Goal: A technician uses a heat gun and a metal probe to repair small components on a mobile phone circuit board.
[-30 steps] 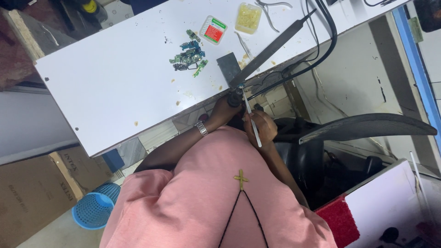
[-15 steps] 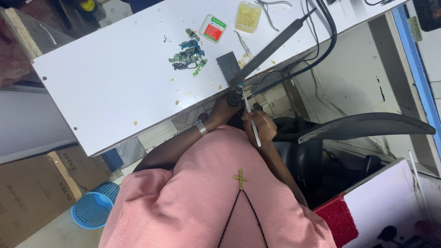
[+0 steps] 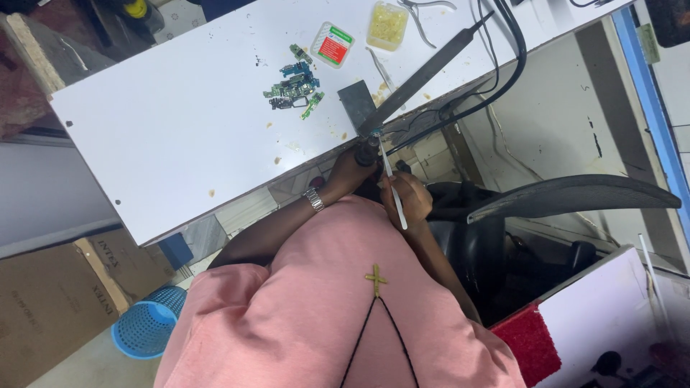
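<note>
My left hand (image 3: 343,177), with a metal wristwatch (image 3: 313,199), is closed on a short black cylindrical tool (image 3: 367,151) at the near edge of the white table (image 3: 180,136). Just to its right, my right hand (image 3: 408,202) grips a thin white stick-like tool (image 3: 392,189) whose tip points up at the black tool's end. A long dark grey handle (image 3: 431,68) runs diagonally from that spot across the table. Beside it lie a dark grey square plate (image 3: 356,105) and a pile of small green circuit boards (image 3: 294,85).
A green and red flat box (image 3: 332,44), a yellow tub (image 3: 388,16), tweezers (image 3: 380,67) and black cables (image 3: 503,72) lie on the table. A black chair (image 3: 568,197) is at the right, a blue basket (image 3: 147,327) and cardboard box (image 3: 50,302) at the lower left.
</note>
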